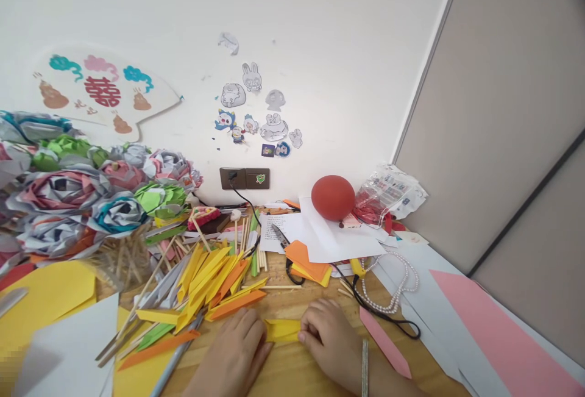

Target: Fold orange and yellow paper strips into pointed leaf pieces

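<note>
A small folded strip of yellow paper lies just above the wooden table, stretched between my two hands. My left hand closes on its left end, back of the hand up and fingertips partly hidden. At the right end, my right hand pinches the paper between thumb and curled fingers. Beyond my left hand sits a heap of folded yellow paper strips, with orange ones mixed in. A pink folded strip rests to the right of my right hand.
Paper flowers on sticks crowd the left. A red balloon stands near the wall on white paper. Scissors, a black cable and a bead string lie behind my hands. Pink paper covers the right side.
</note>
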`<state>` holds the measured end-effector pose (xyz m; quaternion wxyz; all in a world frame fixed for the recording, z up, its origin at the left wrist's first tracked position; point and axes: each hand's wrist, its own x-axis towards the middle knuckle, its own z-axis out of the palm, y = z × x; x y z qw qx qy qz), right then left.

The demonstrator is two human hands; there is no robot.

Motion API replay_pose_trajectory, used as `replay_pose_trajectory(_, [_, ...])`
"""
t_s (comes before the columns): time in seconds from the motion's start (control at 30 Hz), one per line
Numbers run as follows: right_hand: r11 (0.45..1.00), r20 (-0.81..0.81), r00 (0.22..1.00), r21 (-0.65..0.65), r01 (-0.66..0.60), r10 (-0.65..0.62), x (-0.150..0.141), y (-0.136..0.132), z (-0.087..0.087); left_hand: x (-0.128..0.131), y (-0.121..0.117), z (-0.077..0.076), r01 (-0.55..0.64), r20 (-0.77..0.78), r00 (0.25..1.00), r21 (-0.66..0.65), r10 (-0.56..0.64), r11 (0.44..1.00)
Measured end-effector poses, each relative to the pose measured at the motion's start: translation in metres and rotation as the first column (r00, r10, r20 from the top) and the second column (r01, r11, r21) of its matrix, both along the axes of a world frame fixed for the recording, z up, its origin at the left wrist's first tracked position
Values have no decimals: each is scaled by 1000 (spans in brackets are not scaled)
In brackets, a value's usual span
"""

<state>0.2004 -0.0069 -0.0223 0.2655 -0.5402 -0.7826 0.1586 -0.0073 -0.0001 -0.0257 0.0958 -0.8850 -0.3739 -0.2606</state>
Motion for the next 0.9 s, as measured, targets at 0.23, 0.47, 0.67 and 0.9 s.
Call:
replay_pose_trajectory(0.23, [1000,-27,1000,2,-3,3,2,-1,2,2,-2,4,32,-50,998,83,-28,996])
replay_pose_trajectory(0.47, [999,16,1000,44,3,-3,2,-5,4,2,-7,8,-11,36,999,-157,17,988])
replay_pose_trajectory(0.67, [999,60,998,46,2,-5,3,-5,8,-3,-3,2,5,88,996,-248,17,969])
replay_pose_trajectory(0.9, [994,12,995,32,103,-103,-2,-7,2,-1,-1,11,-9,47,999,-186,18,983])
